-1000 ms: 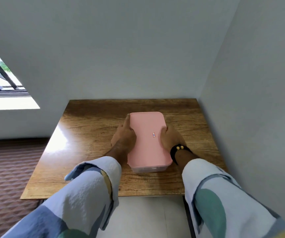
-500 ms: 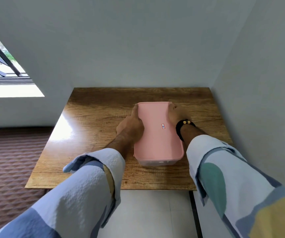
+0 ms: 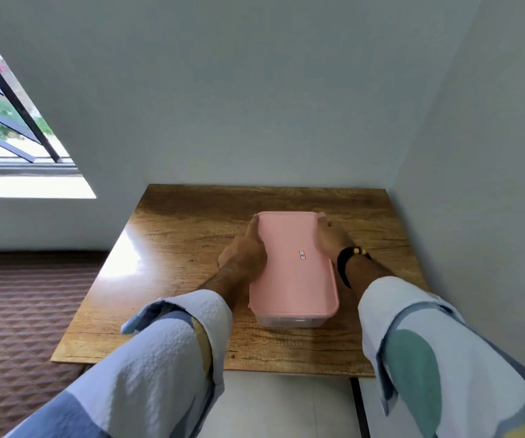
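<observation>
A clear plastic container with a pink lid (image 3: 292,263) stands lengthwise on the wooden table (image 3: 175,248), right of centre. My left hand (image 3: 243,252) holds its left side; the thumb lies along the lid's edge and the fingers are hidden down the side. My right hand (image 3: 330,235), with a black wristband, holds the lid's far right corner, fingertips curled at the edge. A small sticker sits on the lid.
The table fits into a corner: a grey wall runs behind it and another close along its right side. A barred window (image 3: 8,121) is at the left. A brown patterned mat (image 3: 18,311) covers the floor left of the table.
My right hand has slid forward along the lid's right edge to the far corner. My left hand has stayed on the left side. The container has not visibly moved.
</observation>
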### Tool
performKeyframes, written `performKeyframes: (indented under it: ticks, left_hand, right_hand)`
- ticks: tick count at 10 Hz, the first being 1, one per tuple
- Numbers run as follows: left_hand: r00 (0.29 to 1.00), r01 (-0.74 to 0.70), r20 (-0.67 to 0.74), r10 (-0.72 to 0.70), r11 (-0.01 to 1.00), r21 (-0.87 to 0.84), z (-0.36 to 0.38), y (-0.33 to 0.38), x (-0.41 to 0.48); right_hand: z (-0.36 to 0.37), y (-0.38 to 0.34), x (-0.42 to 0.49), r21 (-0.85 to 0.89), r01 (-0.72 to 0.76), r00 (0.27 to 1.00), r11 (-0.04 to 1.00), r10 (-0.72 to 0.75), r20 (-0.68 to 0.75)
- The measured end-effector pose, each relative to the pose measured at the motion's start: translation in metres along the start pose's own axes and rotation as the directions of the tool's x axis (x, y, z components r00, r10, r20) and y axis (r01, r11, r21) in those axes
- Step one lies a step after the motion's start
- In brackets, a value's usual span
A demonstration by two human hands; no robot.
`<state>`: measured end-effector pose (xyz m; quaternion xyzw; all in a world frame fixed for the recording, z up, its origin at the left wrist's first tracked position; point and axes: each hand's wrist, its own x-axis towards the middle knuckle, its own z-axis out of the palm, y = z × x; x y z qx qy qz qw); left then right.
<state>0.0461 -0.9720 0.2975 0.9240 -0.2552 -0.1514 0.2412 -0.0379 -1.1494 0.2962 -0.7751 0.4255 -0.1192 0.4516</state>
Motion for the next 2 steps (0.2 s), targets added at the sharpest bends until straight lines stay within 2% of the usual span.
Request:
performKeyframes:
  ticks: [1, 2]
  left_hand:
    - [0.996, -0.034, -0.083, 0.042, 0.995, 0.091, -0.023, 0.005, -0.021]
    - [0.927, -0.114, -0.339, 0.160, 0.982, 0.152, -0.044, -0.001, -0.056]
  right_hand:
    - [-0.009, 0.000, -0.029, -0.031, 0.055, 0.995, 0.998, -0.058, -0.084]
    - [-0.013, -0.006, -0.062, -0.110, 0.161, 0.961, 0.981, -0.181, -0.211]
